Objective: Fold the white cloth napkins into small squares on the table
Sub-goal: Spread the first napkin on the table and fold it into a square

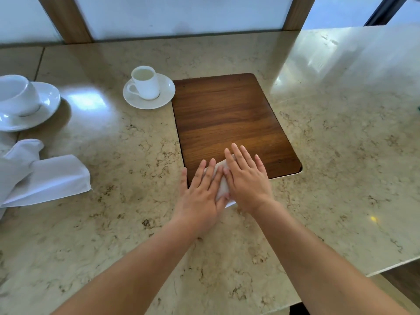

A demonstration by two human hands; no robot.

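Observation:
A small folded white napkin [223, 187] lies at the near left corner of the brown wooden inlay [227, 119], mostly hidden under my hands. My left hand [202, 189] lies flat on it with straight fingers. My right hand [246, 178] presses flat on its right side, fingers spread. Only a strip of cloth shows between the hands, plus a corner at the near edge. More white napkins [45, 178] lie loosely bunched at the left of the marble table [113, 223].
A white cup on a saucer [148, 90] stands just left of the wooden inlay's far corner. A second, larger cup and saucer [22, 103] sits at the far left edge. The table's right edge drops off at the near right.

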